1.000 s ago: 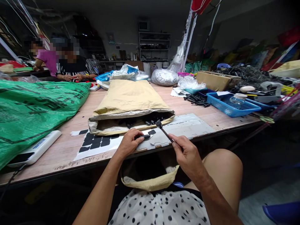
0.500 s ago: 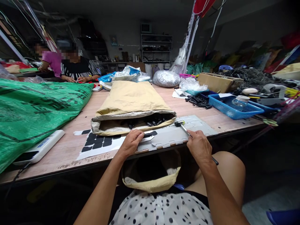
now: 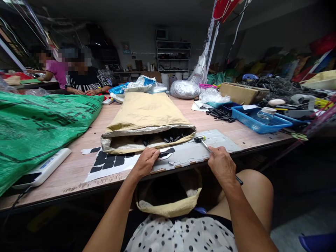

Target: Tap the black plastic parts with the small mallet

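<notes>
My left hand [image 3: 147, 161] is closed at the table's front edge, its thumb and fingers pinching a small black part [image 3: 163, 154] that points to the right. My right hand [image 3: 222, 163] is wrapped round the handle of a small hammer [image 3: 200, 139] with a black and yellow head and a metal shaft. The hammer head hovers over or rests on a grey board [image 3: 202, 154]; I cannot tell which. Left of it lies a white sheet [image 3: 105, 173] bearing several black rounded stickers [image 3: 105, 161]. Behind my hands a yellow paper sack [image 3: 149, 112] gapes towards me, black parts inside.
A green woven sack [image 3: 47, 119] covers the left side, beside a white power strip [image 3: 43, 169]. To the right are loose black parts [image 3: 219, 114] and a blue basket [image 3: 259, 120]. Another open sack [image 3: 170, 206] is at my lap. Two people sit across at left.
The whole view has shifted slightly. Both hands keep nearly the same place and grip, with the black part and the hammer still held.
</notes>
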Tool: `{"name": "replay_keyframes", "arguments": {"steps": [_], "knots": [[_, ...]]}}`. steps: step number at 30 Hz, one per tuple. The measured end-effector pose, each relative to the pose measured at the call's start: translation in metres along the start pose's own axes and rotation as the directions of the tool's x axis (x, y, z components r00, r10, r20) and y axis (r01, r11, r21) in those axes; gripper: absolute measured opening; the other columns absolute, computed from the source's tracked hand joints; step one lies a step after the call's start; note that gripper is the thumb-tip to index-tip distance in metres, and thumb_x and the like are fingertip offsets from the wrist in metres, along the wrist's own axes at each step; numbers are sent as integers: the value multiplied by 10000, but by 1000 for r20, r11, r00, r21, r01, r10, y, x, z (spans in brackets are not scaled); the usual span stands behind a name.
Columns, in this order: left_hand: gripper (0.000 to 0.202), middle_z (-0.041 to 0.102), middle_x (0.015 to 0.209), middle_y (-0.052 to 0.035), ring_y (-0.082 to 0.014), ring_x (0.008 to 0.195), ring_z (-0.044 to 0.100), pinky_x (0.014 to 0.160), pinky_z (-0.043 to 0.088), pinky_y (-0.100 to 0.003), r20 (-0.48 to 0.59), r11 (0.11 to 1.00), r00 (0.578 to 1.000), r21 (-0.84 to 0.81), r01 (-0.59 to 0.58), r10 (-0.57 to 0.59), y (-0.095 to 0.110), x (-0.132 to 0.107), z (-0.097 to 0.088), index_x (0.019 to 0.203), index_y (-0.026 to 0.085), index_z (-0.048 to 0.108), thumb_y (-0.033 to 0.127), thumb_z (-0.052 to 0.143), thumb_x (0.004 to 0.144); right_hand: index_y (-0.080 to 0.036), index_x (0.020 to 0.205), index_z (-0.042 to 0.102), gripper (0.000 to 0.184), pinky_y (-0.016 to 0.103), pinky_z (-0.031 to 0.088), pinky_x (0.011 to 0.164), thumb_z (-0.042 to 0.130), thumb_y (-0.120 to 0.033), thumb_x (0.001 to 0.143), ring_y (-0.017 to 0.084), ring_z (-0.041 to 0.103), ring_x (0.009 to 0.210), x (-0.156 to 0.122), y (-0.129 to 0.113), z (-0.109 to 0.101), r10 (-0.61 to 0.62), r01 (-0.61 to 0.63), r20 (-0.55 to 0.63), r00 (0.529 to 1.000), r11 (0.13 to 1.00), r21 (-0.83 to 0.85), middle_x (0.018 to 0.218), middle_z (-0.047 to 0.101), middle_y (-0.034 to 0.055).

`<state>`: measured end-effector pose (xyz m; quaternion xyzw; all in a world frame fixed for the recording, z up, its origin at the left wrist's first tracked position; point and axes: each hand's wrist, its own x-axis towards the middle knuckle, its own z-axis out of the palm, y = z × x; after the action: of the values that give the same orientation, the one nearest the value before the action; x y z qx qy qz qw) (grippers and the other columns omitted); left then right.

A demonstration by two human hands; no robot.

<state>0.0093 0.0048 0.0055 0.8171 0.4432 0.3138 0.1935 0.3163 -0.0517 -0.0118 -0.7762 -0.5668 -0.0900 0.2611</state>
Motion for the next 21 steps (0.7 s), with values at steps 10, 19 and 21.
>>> {"name": "replay_keyframes", "arguments": {"steps": [10,19,21], "knots": [[405,596,718,-20,-197,751,530,818,425,-352,-62,999,997,-8,-43,42,9,-5,-3,688,211,531,393,393,1022,-231,1222,729,364,298,395,708,510,-170,938,185,582,852,0,0,-1,-9,9,-13,1000,1000,-7,1020,641,82],[290,732,1039,-85,-234,961,684,841,500,-334,271,999,962,23,29,-34,37,-80,53,1111,267,678,388,429,1028,-243,1214,729,370,295,420,734,533,-156,913,186,578,872,-1,0,1,-19,19,-38,999,1000,9,1011,637,79],[278,750,999,-99,-272,944,711,787,503,-356,371,953,886,219,209,-279,28,-95,75,1035,258,704,358,449,994,-240,1222,725,372,296,422,735,534,-155,914,185,574,863,-1,0,1,-25,25,-39,999,1000,6,1006,640,80]]}}
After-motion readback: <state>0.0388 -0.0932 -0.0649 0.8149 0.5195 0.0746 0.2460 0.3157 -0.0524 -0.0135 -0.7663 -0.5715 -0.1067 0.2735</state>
